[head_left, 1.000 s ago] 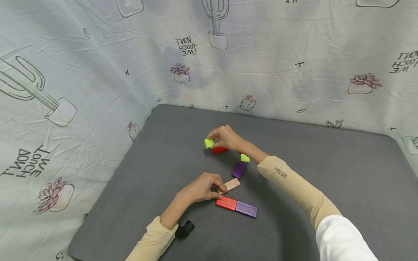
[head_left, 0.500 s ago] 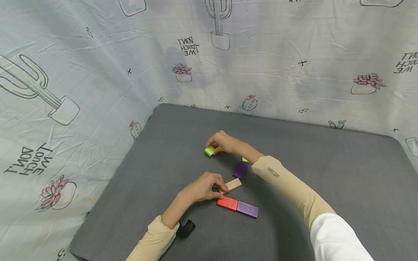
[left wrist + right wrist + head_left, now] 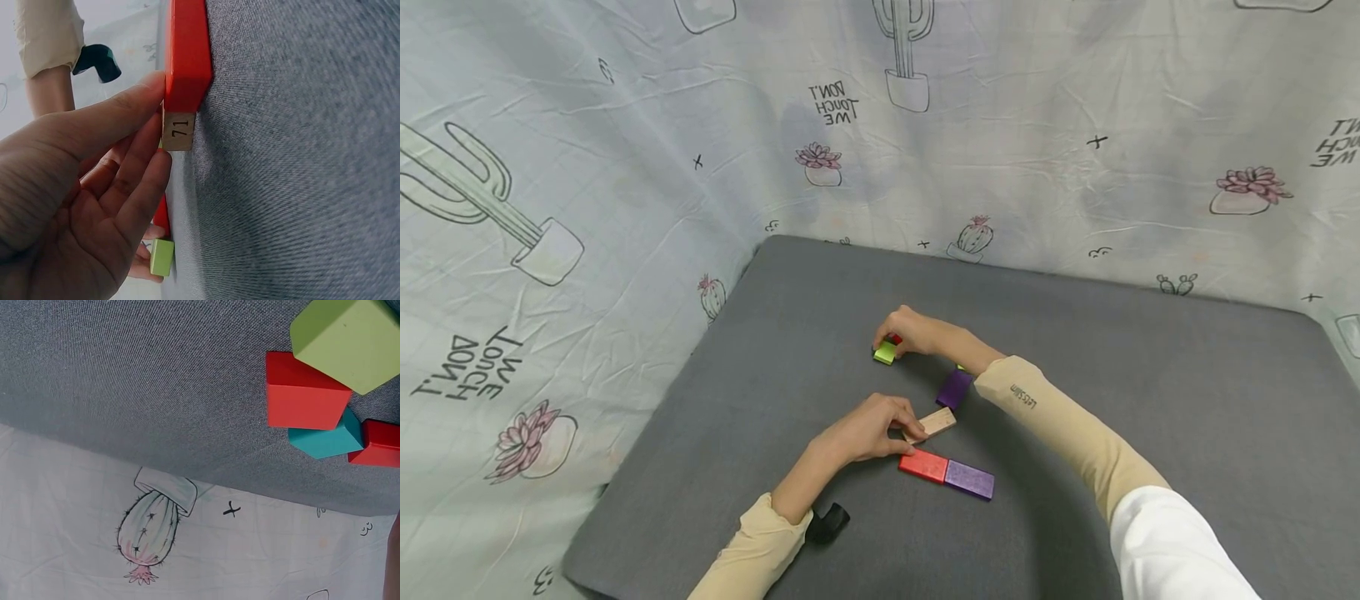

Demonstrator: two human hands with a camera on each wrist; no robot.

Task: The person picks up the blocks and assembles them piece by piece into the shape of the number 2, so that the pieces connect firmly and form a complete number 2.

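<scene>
In the head view my left hand point(image 3: 871, 427) holds the near end of a plain wooden block point(image 3: 937, 422). Its thumb touches the corner of a red block point(image 3: 924, 466), which lies end to end with a purple block point(image 3: 970, 480). The left wrist view shows "71" on the wooden block's end point(image 3: 179, 131). Farther back, my right hand point(image 3: 910, 329) pinches a lime-green block point(image 3: 885, 352) beside another red block point(image 3: 894, 339). Part of a dark purple block point(image 3: 954, 389) lies beyond the wooden one. My right fingers' grip is out of the right wrist view.
A second lime-green block point(image 3: 350, 347), a red block point(image 3: 306, 397), a teal block point(image 3: 328, 439) and another red block point(image 3: 380, 444) form a row, mostly hidden under my right wrist in the head view. A printed curtain point(image 3: 1037, 167) borders the grey table point(image 3: 1150, 400).
My right hand has lowered the lime-green block and brought it slightly nearer, next to the red block. My left hand has stayed in place.
</scene>
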